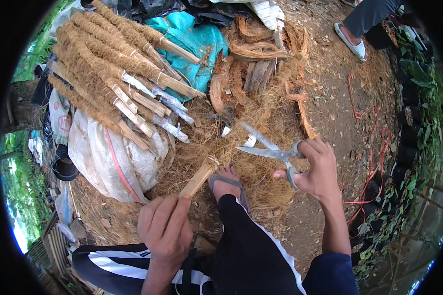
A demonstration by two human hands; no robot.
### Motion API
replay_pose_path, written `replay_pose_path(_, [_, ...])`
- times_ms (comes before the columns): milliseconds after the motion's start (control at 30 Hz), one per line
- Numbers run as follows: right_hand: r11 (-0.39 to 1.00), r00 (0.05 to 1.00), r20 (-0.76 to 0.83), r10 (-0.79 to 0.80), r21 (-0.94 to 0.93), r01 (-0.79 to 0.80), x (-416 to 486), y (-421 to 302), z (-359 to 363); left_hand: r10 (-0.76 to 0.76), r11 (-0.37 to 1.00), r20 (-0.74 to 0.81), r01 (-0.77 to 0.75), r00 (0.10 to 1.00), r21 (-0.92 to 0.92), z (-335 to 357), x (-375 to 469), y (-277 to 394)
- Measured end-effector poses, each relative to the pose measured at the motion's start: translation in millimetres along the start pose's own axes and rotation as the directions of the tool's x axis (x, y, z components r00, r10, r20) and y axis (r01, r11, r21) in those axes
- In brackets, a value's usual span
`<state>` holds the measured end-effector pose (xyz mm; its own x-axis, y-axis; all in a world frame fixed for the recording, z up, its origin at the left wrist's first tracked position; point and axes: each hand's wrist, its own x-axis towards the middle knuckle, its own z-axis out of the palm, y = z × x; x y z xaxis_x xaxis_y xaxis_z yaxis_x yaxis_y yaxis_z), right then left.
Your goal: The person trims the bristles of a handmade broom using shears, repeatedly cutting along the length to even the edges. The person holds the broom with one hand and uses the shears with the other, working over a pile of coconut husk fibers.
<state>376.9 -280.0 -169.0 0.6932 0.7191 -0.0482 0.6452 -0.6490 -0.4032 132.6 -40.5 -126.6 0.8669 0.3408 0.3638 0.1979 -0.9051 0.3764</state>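
Observation:
My left hand (166, 226) grips the bare lower end of a wooden stake (197, 180). Coconut fibre wraps the stake farther up, tied with white string (213, 159) just above my sandalled foot (227, 184). In my right hand (317, 169) is a pair of metal scissors (280, 153), thumb and fingers through the handle loops. Its blades are spread apart and point left, over the loose fibre to the right of the stake. Where the wrapped upper part of the stake ends is hard to make out against the loose coconut fibre (269, 191) on the ground.
Several fibre-wrapped stakes (107, 59) are piled on a white sack (99, 162) at left. A second pair of scissors (225, 115), a turquoise sack (195, 37) and coconut husk pieces (260, 73) lie ahead. Red twine (373, 155) trails at right. Another person's shoe (350, 41) shows at upper right.

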Motion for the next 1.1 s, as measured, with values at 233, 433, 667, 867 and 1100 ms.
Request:
replay_pose_path(233, [0.991,0.995,-0.050,-0.091,-0.102,0.086,-1.1,-9.2,8.4,0.043,0.998,0.046,-0.041,0.998,-0.050,0.7,0.6,4.2])
replay_pose_path(433, [0.999,0.999,-0.035,-0.036,0.001,0.036,-10.2,-3.5,17.4,0.025,0.998,0.063,-0.021,0.998,-0.063,0.3,-2.4,1.0])
replay_pose_path(667, [0.995,0.985,-0.156,0.078,-0.042,-0.086,-32.8,7.5,28.9,-0.002,0.997,0.065,0.008,0.998,-0.081,2.7,-4.8,0.9])
replay_pose_path(867, [0.968,0.957,-0.174,0.233,-0.053,-0.246,-36.9,12.8,43.8,0.007,0.997,0.065,-0.002,0.998,-0.075,5.4,-4.6,1.3])
replay_pose_path(1100, [0.987,0.983,-0.135,0.122,-0.086,-0.134,-7.1,10.6,41.2,0.018,0.999,0.066,-0.015,0.998,-0.042,3.4,-5.6,3.8])
